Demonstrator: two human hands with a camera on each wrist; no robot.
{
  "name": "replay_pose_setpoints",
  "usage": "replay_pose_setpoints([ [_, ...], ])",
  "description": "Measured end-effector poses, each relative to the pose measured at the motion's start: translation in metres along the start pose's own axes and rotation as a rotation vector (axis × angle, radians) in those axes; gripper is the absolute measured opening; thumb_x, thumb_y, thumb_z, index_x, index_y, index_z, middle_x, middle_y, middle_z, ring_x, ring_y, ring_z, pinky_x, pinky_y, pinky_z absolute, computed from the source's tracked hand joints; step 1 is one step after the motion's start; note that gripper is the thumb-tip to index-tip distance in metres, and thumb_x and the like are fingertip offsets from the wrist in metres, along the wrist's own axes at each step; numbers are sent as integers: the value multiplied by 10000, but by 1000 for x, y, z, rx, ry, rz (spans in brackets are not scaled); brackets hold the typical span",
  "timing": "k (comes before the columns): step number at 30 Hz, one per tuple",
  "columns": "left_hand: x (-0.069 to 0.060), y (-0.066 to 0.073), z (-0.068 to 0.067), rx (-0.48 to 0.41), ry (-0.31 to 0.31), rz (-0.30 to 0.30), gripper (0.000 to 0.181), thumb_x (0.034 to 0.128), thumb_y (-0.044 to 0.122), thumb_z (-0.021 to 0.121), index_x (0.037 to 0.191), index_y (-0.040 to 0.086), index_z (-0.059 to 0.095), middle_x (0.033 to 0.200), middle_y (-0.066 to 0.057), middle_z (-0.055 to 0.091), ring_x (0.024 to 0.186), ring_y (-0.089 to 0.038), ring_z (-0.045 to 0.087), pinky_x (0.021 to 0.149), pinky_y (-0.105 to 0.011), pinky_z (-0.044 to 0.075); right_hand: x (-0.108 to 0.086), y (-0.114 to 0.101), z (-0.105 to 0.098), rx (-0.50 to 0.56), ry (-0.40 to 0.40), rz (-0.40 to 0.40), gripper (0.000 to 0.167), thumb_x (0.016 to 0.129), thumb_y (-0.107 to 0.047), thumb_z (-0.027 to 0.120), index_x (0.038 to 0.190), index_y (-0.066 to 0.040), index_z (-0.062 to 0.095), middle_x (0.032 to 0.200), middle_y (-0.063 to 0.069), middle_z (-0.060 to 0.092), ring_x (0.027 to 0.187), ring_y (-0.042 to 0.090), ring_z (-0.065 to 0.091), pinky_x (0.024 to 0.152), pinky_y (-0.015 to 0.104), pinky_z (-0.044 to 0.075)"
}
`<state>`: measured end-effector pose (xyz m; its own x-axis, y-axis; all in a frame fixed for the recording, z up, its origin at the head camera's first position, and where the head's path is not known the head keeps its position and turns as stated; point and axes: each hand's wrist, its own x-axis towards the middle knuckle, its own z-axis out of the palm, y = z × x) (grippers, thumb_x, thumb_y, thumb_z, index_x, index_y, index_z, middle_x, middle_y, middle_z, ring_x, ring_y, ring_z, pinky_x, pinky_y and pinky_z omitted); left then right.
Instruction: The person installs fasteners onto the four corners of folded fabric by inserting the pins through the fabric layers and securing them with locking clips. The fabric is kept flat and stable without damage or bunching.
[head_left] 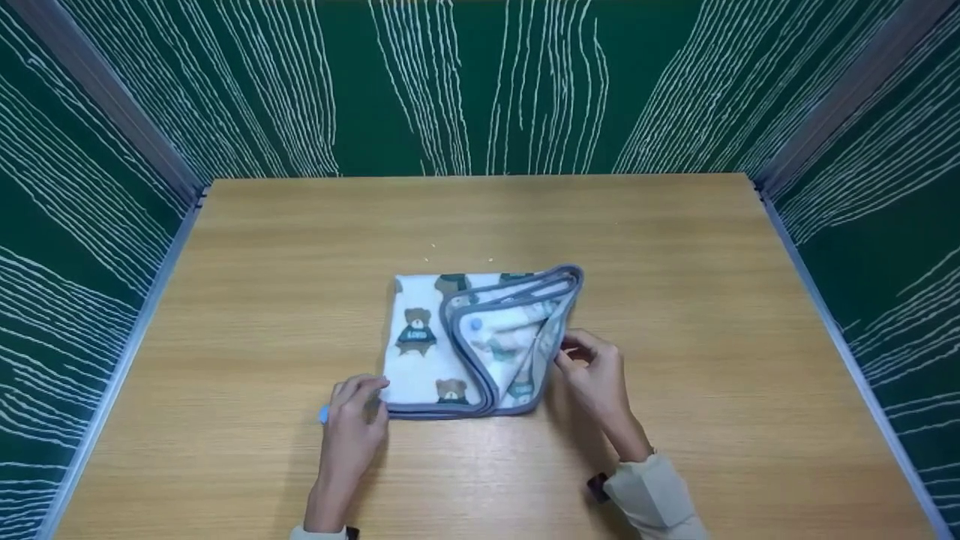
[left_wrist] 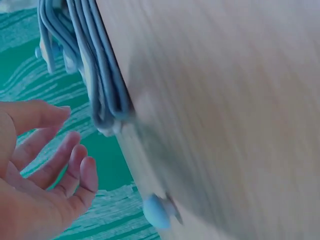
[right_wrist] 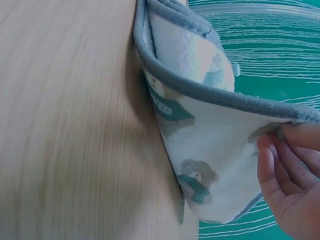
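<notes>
A white blanket [head_left: 412, 375] with brown bears in green tops and a grey bound edge lies folded on the table. Its right part is lifted and bent over, showing inner layers. On that raised side my right hand [head_left: 600, 375] pinches the cloth near the edge; the right wrist view shows thumb and fingertips meeting on the fabric. My left hand [head_left: 352, 427] is by the near left corner, its fingers loosely bent. In the left wrist view a gap separates those fingers from the stacked grey edges [left_wrist: 107, 95]. Beside this hand sits a small light blue rounded object [left_wrist: 157, 211].
The wooden table [head_left: 300, 240] has a few tiny pale specks [head_left: 490, 259] beyond the blanket. Green walls [head_left: 510, 90] with white wavy lines stand at the back and both sides, with grey metal framing [head_left: 832, 315] along the table's sides.
</notes>
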<state>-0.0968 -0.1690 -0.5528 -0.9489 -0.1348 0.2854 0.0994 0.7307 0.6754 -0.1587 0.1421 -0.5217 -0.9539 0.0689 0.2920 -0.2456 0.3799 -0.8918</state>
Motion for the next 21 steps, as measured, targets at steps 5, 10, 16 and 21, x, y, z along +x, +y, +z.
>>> replay_pose_setpoints([
  [5, 0, -12, -4, 52, 28, -43, 256, 729, -65, 732, 969, 23, 718, 1043, -101, 614, 992, -268, 523, 810, -392, 500, 1, 3, -1, 6, 5, -17, 169, 793, 106, 663, 910, 2, 725, 841, 67, 700, 773, 159, 626, 679, 220, 522],
  [10, -2, -22, -9, 97, 52, -66, 262, 713, -85, 718, 965, -13, 708, 1067, -165, 580, 996, -322, 495, 788, -428, 490, 1, 5, -2, 8, 14, -8, 189, 787, 113, 661, 920, -4, 727, 846, 70, 701, 772, 157, 626, 683, 218, 525],
  [16, -6, -29, -17, 120, -14, -181, 253, 756, -97, 669, 1001, -42, 696, 1110, -204, 559, 1033, -343, 468, 802, -444, 496, 0, 5, 0, -5, -5, 13, 184, 803, 97, 658, 939, -8, 725, 863, 76, 702, 787, 162, 631, 697, 226, 529],
  [21, -6, -29, -22, 97, -67, -255, 270, 777, -151, 588, 1016, -67, 683, 1098, -202, 546, 1050, -354, 454, 827, -452, 508, -2, -10, -1, -23, -13, 52, 178, 807, 107, 650, 951, 25, 714, 884, 114, 701, 807, 201, 635, 708, 241, 531],
])
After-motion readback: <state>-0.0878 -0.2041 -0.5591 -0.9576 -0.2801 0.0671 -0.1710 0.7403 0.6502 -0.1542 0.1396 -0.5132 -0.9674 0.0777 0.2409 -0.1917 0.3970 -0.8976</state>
